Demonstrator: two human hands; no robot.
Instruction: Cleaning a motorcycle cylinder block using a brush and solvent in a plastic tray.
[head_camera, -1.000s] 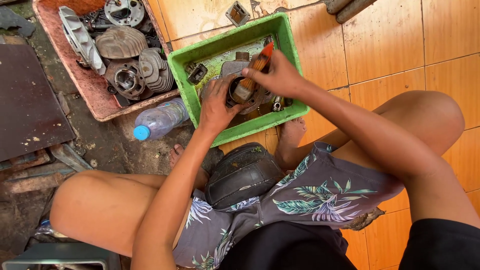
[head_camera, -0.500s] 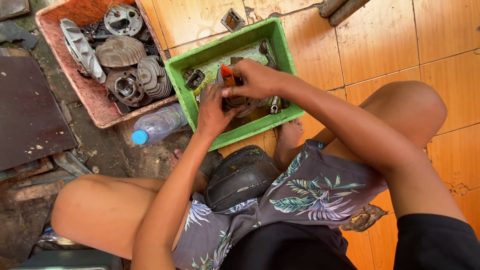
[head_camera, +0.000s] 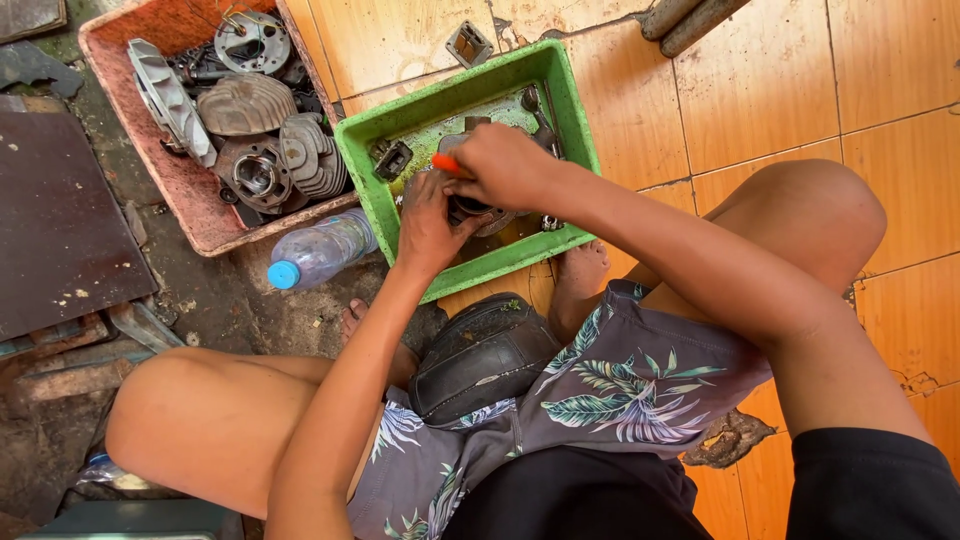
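I see a green plastic tray (head_camera: 575, 140), smooth but grimy, at upper centre. Upper left, a worn reddish plastic tray (head_camera: 190, 215) holds dull, finned cast-metal engine parts (head_camera: 250, 105). Below it lies a clear, glossy plastic bottle (head_camera: 322, 248). The orange floor tiles (head_camera: 800, 70) at right look glazed, faintly shiny; my shorts (head_camera: 620, 385) are printed cloth.

Bright, even daylight; soft shadows under the limbs; sharp focus throughout; slight wide-angle stretch at edges.
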